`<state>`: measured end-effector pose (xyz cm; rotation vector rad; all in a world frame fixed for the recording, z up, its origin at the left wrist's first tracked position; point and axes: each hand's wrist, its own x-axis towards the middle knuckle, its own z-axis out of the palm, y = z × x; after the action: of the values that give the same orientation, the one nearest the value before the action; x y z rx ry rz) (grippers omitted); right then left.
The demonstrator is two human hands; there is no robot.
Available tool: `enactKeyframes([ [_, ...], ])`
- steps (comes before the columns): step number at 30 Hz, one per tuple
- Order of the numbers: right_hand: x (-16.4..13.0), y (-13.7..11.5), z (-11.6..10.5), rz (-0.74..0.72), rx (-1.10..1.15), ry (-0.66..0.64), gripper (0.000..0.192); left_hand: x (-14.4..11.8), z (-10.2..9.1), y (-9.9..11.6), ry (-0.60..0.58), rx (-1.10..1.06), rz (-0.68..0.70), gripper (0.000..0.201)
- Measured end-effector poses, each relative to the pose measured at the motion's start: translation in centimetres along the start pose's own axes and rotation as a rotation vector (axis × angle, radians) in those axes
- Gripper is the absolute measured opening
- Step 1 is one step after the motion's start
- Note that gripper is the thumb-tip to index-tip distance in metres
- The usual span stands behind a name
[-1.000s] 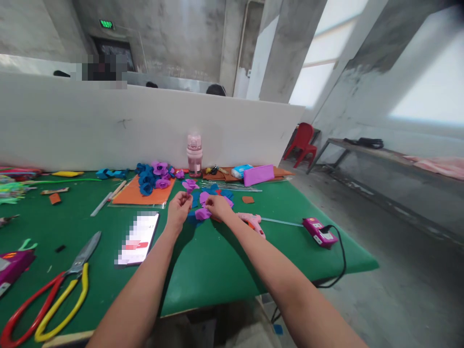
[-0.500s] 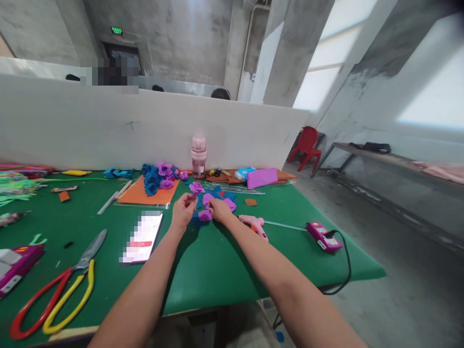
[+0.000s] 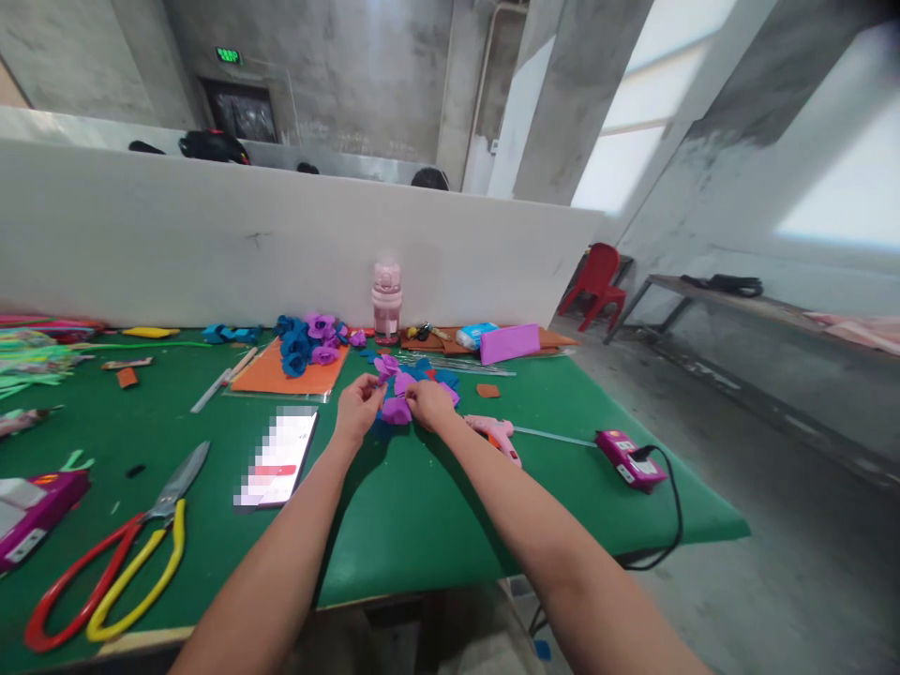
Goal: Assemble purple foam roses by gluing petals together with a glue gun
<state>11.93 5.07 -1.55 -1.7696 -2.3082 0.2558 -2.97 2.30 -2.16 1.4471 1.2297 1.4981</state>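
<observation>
My left hand (image 3: 358, 405) is closed in a pinch just under a small purple flower (image 3: 386, 366), which it holds upright above the table. Close beside it, my right hand (image 3: 430, 403) has its fingers pressed together at a purple petal piece (image 3: 403, 382) in the pile of cut pieces; the fingertips are partly hidden. Another purple piece (image 3: 397, 411) lies just below, between the two hands. Blue pieces (image 3: 426, 367) are spread behind the right hand. A pink glue gun (image 3: 496, 433) lies to the right of that hand, partly behind the forearm.
Finished blue and purple flowers (image 3: 309, 342) rest on an orange sheet (image 3: 246, 377). A pink bottle (image 3: 386, 305) stands by the white partition (image 3: 295, 244). Large scissors (image 3: 165, 506) and a phone (image 3: 281, 459) lie left. A purple power box (image 3: 629, 459) with a black cable sits right.
The held flower has shifted slightly right and down, nearer the petal pile. My right fingers have edged right, and the purple piece below has shifted slightly. The camera view has moved a little.
</observation>
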Motion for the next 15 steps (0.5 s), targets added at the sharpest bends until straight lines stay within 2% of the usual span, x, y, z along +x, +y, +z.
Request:
enactKeyframes([
  [9,-0.2,0.6,-0.5,0.045,0.184,0.137,0.017,0.1,-0.2,-0.4,0.028,0.004,-0.062,0.024],
  [15,0.5,1.1,-2.2,0.035,0.406,0.174,0.02,0.0,-0.3,0.4,0.024,-0.08,-0.164,0.031],
])
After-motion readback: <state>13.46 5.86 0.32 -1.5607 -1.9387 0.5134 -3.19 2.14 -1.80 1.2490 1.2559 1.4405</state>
